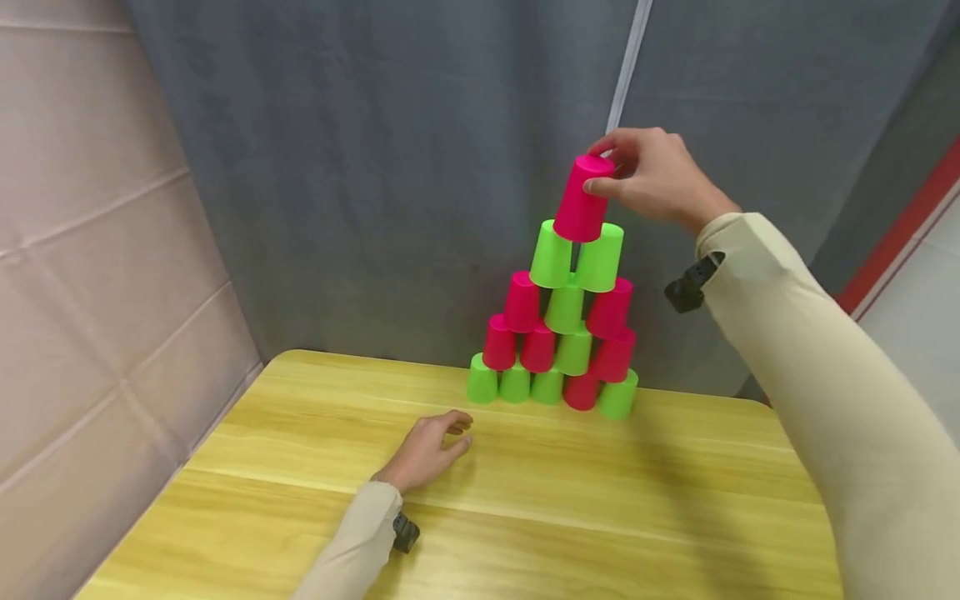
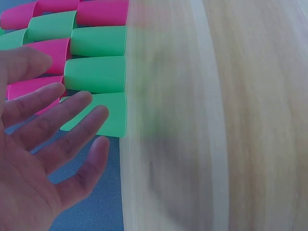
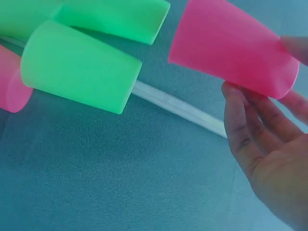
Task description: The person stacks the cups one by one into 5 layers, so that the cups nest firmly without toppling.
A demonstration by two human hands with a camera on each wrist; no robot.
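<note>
A pyramid of upturned pink and green cups (image 1: 558,333) stands at the back of the wooden table (image 1: 300,467). My right hand (image 1: 651,177) pinches the top pink cup (image 1: 583,198) by its upper end; the cup sits slightly tilted on the two green cups (image 1: 576,254) beneath. In the right wrist view the pink cup (image 3: 231,45) lies between my fingertips, beside the green cups (image 3: 79,65). My left hand (image 1: 431,446) rests on the table in front of the bottom row, fingers relaxed, holding nothing. The left wrist view shows its spread fingers (image 2: 53,125) near the bottom green cups (image 2: 98,72).
A grey curtain (image 1: 375,167) hangs right behind the pyramid, with a pale strip (image 1: 630,58) running down it. A beige padded wall (image 1: 97,250) stands to the left. The table's back right corner is rounded, with floor and a red stripe (image 1: 900,225) beyond.
</note>
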